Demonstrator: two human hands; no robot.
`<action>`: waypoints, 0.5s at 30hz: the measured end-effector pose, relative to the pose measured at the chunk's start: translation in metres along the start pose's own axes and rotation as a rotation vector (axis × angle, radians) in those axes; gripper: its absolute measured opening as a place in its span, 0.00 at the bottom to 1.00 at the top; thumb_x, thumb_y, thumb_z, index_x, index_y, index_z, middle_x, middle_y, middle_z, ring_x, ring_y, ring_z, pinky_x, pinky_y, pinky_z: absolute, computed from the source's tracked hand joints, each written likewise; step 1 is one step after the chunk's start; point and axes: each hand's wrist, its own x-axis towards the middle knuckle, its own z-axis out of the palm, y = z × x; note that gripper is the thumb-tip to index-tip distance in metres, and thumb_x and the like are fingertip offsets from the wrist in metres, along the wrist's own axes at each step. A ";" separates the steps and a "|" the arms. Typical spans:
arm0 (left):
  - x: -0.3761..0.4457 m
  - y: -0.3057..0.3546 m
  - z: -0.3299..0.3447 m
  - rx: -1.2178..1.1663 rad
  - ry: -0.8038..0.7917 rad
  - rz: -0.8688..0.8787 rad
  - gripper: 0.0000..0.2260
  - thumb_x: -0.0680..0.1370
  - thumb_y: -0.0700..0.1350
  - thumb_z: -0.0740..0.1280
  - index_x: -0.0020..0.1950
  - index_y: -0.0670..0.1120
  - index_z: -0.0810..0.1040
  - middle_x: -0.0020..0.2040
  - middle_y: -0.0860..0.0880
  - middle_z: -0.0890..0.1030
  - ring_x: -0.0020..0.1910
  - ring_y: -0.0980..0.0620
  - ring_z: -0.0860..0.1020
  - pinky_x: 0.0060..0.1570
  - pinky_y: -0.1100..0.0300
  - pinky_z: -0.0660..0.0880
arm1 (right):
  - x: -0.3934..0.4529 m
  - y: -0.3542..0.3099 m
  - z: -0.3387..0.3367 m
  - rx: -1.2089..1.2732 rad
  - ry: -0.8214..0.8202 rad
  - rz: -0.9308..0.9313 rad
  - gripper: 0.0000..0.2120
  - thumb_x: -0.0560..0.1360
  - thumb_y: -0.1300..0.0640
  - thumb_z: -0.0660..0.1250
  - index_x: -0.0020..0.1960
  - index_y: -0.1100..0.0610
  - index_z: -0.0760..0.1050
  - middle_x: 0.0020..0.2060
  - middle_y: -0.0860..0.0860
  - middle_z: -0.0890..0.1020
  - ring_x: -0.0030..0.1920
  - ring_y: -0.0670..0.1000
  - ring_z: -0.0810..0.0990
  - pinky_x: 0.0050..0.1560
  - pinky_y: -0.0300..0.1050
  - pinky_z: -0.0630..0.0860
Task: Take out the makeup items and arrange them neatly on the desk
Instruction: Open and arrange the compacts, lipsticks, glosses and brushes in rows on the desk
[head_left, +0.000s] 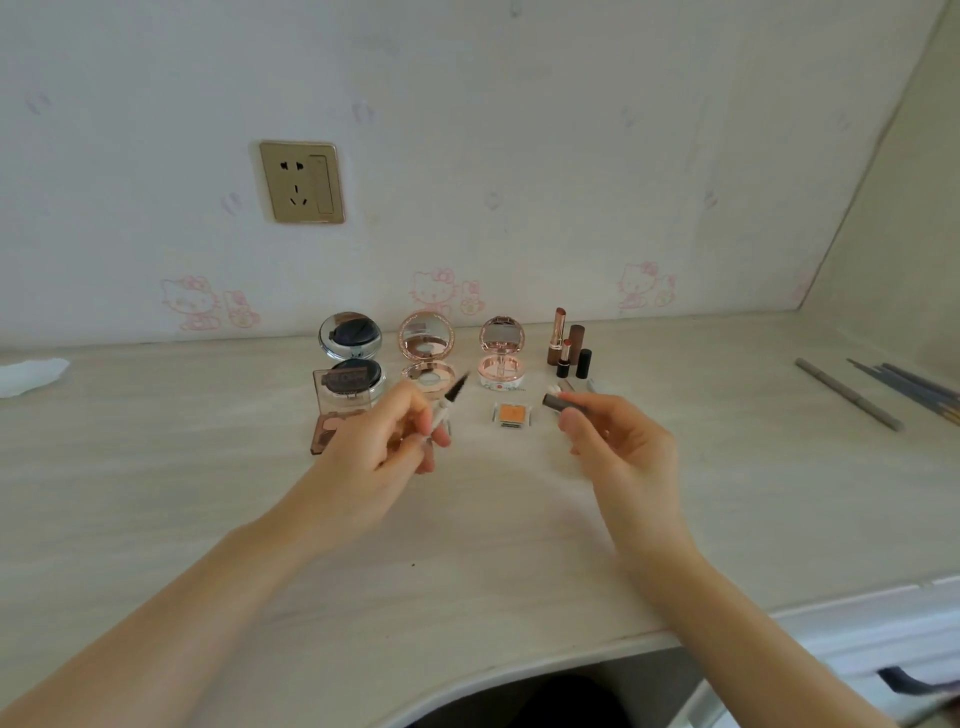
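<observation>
My left hand pinches a white applicator wand with a black pointed brush tip above the desk. My right hand holds its dark grey tube level, open end toward the wand. Behind them three open mirror compacts stand in a row: silver, rose gold and pink. A brown eyeshadow palette lies under my left hand's far side. A small orange pan sits between my hands. Two uncapped lipsticks and their caps stand at the right of the row.
Several pencils and brushes lie at the far right of the pale wooden desk. A crumpled white tissue rests at the left edge. A wall socket is above. The desk's curved front edge and a drawer handle are near me.
</observation>
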 end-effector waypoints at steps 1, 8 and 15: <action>0.002 0.003 0.003 -0.047 0.021 -0.007 0.16 0.79 0.31 0.59 0.44 0.54 0.72 0.47 0.53 0.82 0.41 0.53 0.81 0.42 0.66 0.76 | 0.001 0.000 -0.003 0.006 0.020 0.025 0.09 0.76 0.61 0.68 0.49 0.49 0.83 0.38 0.46 0.84 0.35 0.41 0.76 0.35 0.32 0.72; 0.018 0.022 0.037 -0.227 0.020 -0.031 0.12 0.72 0.44 0.71 0.53 0.55 0.80 0.51 0.53 0.83 0.51 0.52 0.83 0.50 0.55 0.78 | 0.013 -0.003 -0.046 -0.099 -0.003 0.077 0.13 0.77 0.60 0.65 0.46 0.43 0.83 0.40 0.44 0.86 0.39 0.41 0.81 0.35 0.30 0.74; 0.046 0.043 0.092 0.029 -0.138 0.092 0.34 0.60 0.56 0.79 0.64 0.62 0.71 0.60 0.64 0.74 0.61 0.59 0.73 0.57 0.67 0.71 | 0.035 0.002 -0.100 -0.210 0.020 0.060 0.13 0.76 0.64 0.65 0.47 0.47 0.82 0.38 0.45 0.85 0.44 0.43 0.82 0.39 0.36 0.76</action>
